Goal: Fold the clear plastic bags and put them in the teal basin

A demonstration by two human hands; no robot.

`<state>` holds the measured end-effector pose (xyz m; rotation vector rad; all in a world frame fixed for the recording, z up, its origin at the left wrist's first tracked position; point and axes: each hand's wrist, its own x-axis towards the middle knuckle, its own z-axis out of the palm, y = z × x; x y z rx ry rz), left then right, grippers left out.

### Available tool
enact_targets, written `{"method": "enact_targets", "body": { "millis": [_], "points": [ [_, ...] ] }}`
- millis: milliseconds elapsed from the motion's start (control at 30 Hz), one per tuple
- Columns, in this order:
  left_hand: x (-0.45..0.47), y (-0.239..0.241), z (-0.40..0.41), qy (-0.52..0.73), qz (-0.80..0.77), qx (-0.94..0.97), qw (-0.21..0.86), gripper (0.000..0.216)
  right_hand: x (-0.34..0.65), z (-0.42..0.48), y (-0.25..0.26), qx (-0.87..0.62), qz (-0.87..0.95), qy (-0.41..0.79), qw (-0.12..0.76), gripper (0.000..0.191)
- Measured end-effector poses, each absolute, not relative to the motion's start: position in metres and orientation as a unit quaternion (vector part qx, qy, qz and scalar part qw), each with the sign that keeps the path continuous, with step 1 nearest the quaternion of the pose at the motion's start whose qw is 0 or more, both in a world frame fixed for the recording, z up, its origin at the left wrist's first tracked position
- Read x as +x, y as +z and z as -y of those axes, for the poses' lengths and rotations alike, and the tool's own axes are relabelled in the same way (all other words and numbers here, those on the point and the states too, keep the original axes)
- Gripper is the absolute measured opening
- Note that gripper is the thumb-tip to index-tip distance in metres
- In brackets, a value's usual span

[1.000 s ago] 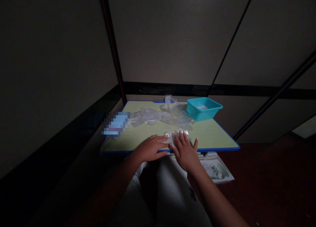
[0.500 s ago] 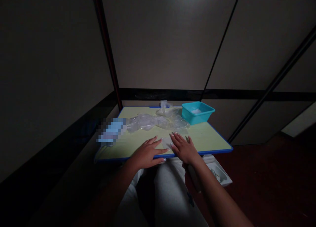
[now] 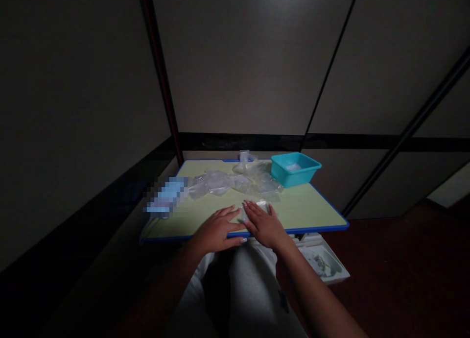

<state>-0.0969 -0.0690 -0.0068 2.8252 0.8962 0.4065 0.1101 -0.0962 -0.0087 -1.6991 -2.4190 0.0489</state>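
Both lay flat, fingers spread wide, gripping nothing: the left hand [image 3: 217, 226] on the green surface [image 3: 312, 208], the right hand [image 3: 265, 224] pressing a clear bag [image 3: 265, 203] by the near edge.

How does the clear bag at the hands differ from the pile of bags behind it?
The clear bag lies flat under the right hand, the left hand beside it; the pile of clear bags is crumpled and untouched. The bag is near the table's front edge; the pile farther back. Both are transparent plastic.
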Motion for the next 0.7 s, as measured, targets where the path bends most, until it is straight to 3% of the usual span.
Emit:
{"method": "enact_targets", "body": {
  "millis": [500, 567, 700],
  "points": [
    [-0.095, -0.01, 0.067, 0.174, -0.3, 0.932, 0.107, 0.048, 0.16, 0.088, -0.009, -0.644, 0.761, 0.019, 0.072, 0.056],
    [-0.09, -0.011, 0.065, 0.246, -0.335, 0.896, 0.155, 0.05, 0.158, 0.092, -0.011, -0.646, 0.757, -0.011, 0.097, 0.058],
    [-0.076, -0.002, 0.058, 0.375, -0.499, 0.688, 0.371, 0.042, 0.149, 0.107, -0.017, -0.633, 0.758, -0.072, 0.136, 0.067]
  ]
}}
